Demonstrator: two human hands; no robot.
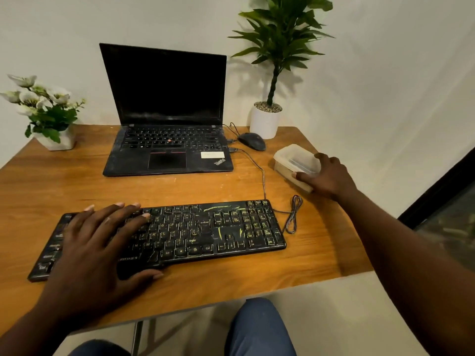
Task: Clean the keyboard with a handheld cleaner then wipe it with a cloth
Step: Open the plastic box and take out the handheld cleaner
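Note:
A black wired keyboard (205, 229) with yellowish smears lies across the near part of the wooden desk (210, 186). My left hand (100, 240) rests flat on its left half, fingers spread, thumb at the front edge. My right hand (326, 176) reaches to the right and wraps around a clear lidded plastic container (293, 160) near the desk's right edge. What the container holds is unclear. No handheld cleaner or cloth is visible.
An open black laptop (167, 119) stands behind the keyboard. A black mouse (252, 141) and a white potted plant (266, 122) sit at the back right, a flower pot (55, 140) at the back left. The keyboard's bundled cable (293, 217) lies to its right.

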